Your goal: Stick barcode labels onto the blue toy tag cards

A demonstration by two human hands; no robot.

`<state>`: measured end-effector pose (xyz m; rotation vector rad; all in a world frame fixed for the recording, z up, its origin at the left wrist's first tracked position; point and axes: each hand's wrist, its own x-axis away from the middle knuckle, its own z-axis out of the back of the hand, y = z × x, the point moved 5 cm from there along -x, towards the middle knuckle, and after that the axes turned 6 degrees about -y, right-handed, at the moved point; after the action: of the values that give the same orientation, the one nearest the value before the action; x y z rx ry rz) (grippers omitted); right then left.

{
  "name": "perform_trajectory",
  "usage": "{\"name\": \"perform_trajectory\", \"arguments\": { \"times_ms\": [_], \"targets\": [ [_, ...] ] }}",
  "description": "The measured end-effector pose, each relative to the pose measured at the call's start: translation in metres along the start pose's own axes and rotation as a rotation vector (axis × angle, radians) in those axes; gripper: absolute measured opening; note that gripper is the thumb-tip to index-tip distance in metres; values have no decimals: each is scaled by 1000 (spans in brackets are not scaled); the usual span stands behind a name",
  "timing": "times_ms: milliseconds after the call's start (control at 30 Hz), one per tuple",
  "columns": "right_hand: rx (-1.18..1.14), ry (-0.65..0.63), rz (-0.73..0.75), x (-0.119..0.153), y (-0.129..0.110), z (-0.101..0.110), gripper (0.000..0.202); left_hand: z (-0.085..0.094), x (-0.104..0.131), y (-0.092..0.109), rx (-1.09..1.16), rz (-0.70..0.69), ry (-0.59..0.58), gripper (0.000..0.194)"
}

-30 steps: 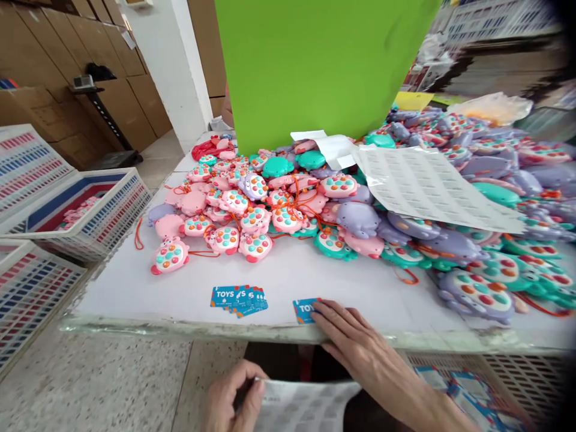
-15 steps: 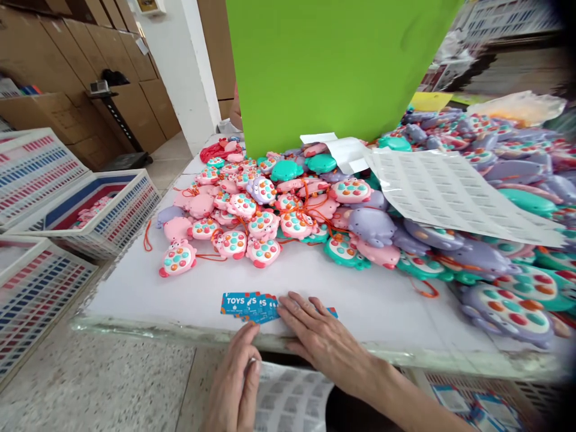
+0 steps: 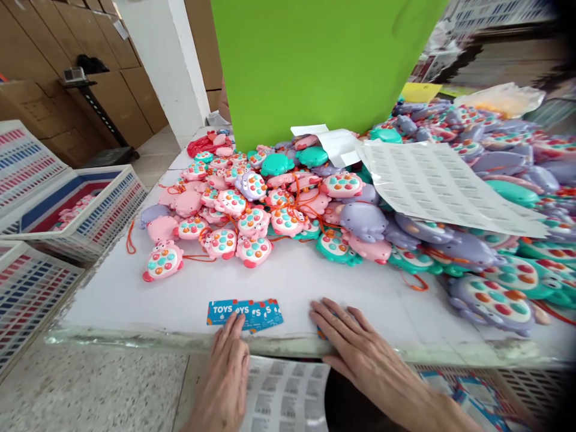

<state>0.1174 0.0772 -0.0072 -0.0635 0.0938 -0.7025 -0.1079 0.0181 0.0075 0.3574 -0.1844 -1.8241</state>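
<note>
Overlapping blue cards (image 3: 265, 313) printed "TOYS" lie fanned in a row near the table's front edge. My left hand (image 3: 225, 366) rests its fingertips on the lower edge of these cards, fingers stretched forward and not wrapped round anything. To the right, apart from the fan, my right hand (image 3: 355, 345) lies flat on the white tabletop with its fingers extended. A small blue and orange edge of a card (image 3: 320, 333) shows beneath it; the rest is hidden. Below the table edge, a sheet of printed labels (image 3: 283, 393) lies in front of my body.
Pink, purple and green animal-shaped toys (image 3: 285, 222) with orange cords are heaped across the table. Another label sheet (image 3: 441, 186) lies on the heap. Behind rises a green panel (image 3: 310, 66). Plastic baskets (image 3: 105, 210) stand at left; more cards (image 3: 479, 399) sit in a crate at lower right.
My right hand has slid right, away from the fanned cards, uncovering their right end. My left hand has moved up onto the cards. The whole view has shifted slightly.
</note>
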Motion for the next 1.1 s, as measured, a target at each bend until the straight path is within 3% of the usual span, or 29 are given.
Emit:
{"name": "perform_trajectory", "arguments": {
  "times_ms": [133,267,367,600,900,1000,1100],
  "targets": [
    [9,21,-72,7,1,2,60,3,0,18,-39,-88,-50,20],
    [-67,-24,78,-30,-30,11,63,-4,-11,40,-74,-177,-120,28],
    [-121,-61,158,-47,-42,12,66,-11,-16,40,-99,-178,-154,41],
    [-95,-34,48,-12,-19,2,70,-7,-6,22,-132,-191,-138,43],
    [-93,-41,140,-33,-35,7,63,-18,-16,32,-118,-165,-191,36],
    [-44,-55,110,-22,-27,6,65,-18,-12,27,-147,-139,-178,39],
    [35,-40,70,0,-19,8,66,-13,-10,29,-162,-136,-125,28]
  ]
}}
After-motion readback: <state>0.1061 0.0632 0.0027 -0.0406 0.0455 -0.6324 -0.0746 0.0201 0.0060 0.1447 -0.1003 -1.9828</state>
